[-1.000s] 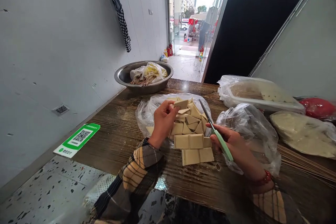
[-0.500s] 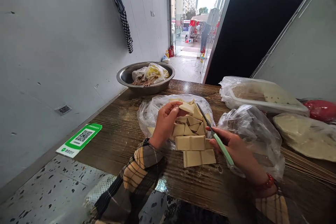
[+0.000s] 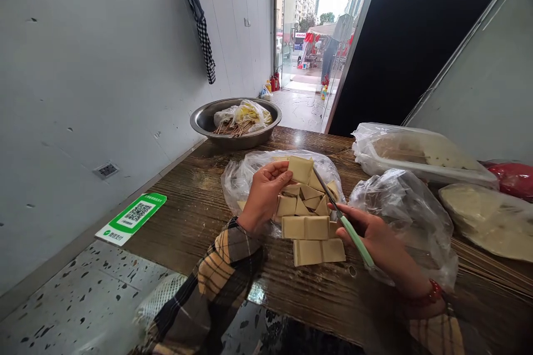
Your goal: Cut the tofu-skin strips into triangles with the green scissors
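The left hand [image 3: 266,191] pinches a flat beige rectangular sheet [image 3: 300,170] by its left edge, above similar beige pieces [image 3: 305,228]; the right hand [image 3: 370,236], rightward, grips pale-green-handled metal scissors [image 3: 355,239]

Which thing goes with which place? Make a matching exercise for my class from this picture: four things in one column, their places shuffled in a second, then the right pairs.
Things
1. Scissors
2. Metal basin
3. Raised tan piece
4. QR-code card

Places
A. Pinched in the left hand
B. Lying at the near left corner of the table
C. Held in the right hand
D. At the far end of the table, with thin sticks inside

Right pairs
1-C, 2-D, 3-A, 4-B
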Motion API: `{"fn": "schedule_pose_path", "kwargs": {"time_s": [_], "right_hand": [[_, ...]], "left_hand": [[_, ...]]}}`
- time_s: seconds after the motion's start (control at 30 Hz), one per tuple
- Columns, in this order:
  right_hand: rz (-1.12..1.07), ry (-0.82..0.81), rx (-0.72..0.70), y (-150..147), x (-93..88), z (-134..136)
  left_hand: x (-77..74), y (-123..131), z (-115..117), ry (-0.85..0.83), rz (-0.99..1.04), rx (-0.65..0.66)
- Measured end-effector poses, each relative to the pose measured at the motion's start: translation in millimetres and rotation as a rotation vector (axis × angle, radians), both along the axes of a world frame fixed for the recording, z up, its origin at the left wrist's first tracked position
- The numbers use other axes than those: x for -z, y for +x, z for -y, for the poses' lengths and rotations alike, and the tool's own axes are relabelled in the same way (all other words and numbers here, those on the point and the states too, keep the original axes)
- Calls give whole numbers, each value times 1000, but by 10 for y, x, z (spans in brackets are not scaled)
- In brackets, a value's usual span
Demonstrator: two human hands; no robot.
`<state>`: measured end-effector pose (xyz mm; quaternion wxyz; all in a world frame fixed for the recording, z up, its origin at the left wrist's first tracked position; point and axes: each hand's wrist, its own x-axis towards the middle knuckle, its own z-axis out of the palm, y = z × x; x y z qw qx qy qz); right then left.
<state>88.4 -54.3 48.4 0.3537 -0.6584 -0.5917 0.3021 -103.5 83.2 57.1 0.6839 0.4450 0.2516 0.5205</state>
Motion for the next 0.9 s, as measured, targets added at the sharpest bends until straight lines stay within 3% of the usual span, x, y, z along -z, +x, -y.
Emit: {"fn": "schedule_pose_path", "kwargs": {"time_s": [0.3,0.4,0.9], "right_hand": [[-87,-13,-136,-1,-1,16],[-88,-29,-150,-15,-18,10],[-190,-91,-237,-31,-26,14]], "left_hand": [[-13,-17,5,-86,27,63],[-19,-18,14,-71,-25,116],[10,32,69,11,-90,139]]}}
